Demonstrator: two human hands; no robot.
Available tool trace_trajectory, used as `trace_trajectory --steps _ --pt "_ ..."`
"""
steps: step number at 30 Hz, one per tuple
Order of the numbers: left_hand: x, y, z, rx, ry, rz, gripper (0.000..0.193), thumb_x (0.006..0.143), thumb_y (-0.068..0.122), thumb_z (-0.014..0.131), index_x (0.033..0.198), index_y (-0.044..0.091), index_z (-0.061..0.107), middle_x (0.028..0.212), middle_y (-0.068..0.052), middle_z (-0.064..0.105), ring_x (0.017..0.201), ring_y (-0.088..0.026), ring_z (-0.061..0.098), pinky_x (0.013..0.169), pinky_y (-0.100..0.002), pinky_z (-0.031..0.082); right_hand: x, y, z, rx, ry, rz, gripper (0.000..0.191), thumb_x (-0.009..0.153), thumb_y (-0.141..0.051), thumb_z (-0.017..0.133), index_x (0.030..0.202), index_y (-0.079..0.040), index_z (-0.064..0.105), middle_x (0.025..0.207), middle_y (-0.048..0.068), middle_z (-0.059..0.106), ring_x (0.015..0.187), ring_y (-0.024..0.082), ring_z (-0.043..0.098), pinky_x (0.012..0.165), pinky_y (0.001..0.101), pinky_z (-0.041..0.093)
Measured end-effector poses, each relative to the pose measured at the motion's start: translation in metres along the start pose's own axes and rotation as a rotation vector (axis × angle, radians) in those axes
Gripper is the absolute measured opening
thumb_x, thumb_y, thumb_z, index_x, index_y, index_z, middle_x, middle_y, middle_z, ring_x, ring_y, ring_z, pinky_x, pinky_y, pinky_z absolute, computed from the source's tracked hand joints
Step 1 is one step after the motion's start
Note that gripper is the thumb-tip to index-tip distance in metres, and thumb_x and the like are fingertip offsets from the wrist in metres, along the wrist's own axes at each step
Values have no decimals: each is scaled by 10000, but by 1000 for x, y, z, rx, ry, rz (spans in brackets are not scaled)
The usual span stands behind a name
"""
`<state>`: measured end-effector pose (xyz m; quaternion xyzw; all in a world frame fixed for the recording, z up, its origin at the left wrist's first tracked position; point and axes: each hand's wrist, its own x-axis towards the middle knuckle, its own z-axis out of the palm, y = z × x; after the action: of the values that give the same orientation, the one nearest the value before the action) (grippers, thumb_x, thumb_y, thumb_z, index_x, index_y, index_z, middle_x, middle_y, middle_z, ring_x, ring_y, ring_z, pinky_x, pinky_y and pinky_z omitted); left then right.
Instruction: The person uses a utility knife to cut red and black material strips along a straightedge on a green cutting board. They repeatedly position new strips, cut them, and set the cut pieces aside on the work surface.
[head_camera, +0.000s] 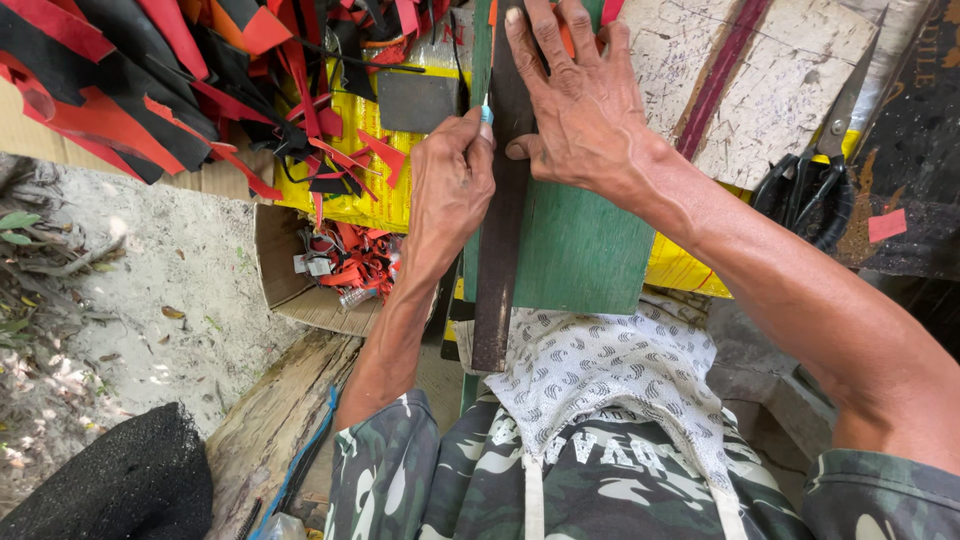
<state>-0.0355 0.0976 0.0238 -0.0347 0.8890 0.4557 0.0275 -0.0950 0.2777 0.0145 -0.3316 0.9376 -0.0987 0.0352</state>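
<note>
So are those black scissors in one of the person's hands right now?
No, the scissors lie untouched off to the side, while the right hand presses the dark strip and the left hand grips a small blue-tipped tool.

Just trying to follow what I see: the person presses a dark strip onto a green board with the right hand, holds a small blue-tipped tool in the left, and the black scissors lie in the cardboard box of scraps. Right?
Not quite. In the head view the black scissors lie on the worn white board at the right, not in the cardboard box. The rest holds: the right hand presses the dark strip onto the green board, and the left hand holds the blue-tipped tool.
</note>
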Motion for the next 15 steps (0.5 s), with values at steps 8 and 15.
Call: trace_trajectory --steps 8,15 --pt "-49 3 -7 42 9 42 163 1033 38 589 1150 -44 668 881 -229 636 802 -398 642 687 -465 474 0 -2 2 -1 -63 14 1208 783 -575 834 1648 62 282 1639 251 255 1490 426 237 1035 675 323" --pt "-94 8 -14 56 -54 -100 240 995 12 594 1213 -58 665 801 -206 612 690 -336 625 624 -425 461 -6 2 8 -10 16 -35 1159 876 -610 831 1645 47 263 1636 265 203 1520 448 186 1148 690 250"
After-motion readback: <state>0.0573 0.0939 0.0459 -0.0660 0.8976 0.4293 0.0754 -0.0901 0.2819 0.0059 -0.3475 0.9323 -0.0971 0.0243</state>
